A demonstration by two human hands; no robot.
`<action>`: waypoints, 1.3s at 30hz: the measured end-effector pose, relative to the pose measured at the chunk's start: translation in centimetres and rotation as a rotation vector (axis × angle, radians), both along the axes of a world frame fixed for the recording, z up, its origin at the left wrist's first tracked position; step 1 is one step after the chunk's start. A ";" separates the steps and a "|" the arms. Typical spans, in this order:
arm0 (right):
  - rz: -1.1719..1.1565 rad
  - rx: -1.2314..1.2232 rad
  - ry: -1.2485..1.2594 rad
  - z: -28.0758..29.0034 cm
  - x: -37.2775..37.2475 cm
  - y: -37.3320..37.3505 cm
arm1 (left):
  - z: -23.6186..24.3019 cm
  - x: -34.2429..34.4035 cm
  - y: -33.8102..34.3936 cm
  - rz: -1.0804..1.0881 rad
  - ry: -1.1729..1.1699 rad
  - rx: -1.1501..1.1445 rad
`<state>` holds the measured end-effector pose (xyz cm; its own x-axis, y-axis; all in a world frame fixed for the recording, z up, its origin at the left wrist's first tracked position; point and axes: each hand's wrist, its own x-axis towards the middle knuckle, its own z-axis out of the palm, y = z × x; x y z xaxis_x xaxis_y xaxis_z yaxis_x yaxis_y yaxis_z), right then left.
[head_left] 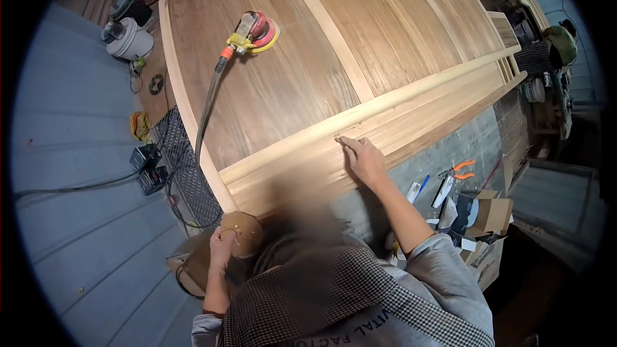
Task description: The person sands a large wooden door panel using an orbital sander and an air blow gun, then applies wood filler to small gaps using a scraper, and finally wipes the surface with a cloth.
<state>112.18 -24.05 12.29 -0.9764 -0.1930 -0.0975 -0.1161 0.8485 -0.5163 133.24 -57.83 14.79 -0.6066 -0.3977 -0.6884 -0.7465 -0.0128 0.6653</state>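
My left hand (222, 248) grips a round, flat brown piece (243, 231) with light specks on it, beside the near left corner of a large wooden panel (254, 93). Its exact kind I cannot make out. My right hand (367, 162) reaches over the panel's pale near side rail (411, 130), index finger stretched out and the others loosely bent, with nothing seen in it. The fingertip touches the wood by a small dark mark. On the panel's left part rests a red and yellow orbital sander (258, 31), its hose (209, 99) trailing over the left edge.
Orange-handled pliers (463, 169), a blue pen-like stick (423, 184) and an open cardboard box (491, 212) lie right of my right arm. At the left stand a white bucket (134, 42) and black battery-like blocks (149, 170). Another person (546, 51) is at the far right.
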 end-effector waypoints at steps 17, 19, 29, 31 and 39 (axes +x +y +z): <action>0.103 0.114 -0.058 0.3 -1.8 0.4 | 0.5 -0.3 0.1 -0.021 -0.013 0.020; 0.126 0.135 -0.073 0.4 -1.8 0.6 | 0.5 -0.1 -0.1 -0.020 -0.042 0.003; 0.121 0.155 -0.122 0.9 -2.1 1.1 | 1.2 -0.7 0.4 -0.024 -0.061 -0.030; 0.098 0.134 -0.109 0.8 -1.9 1.8 | 1.1 -0.6 0.3 -0.028 -0.058 -0.033; -0.104 0.030 -0.019 0.5 -2.7 4.0 | 0.5 -0.3 0.0 -0.028 -0.047 0.014</action>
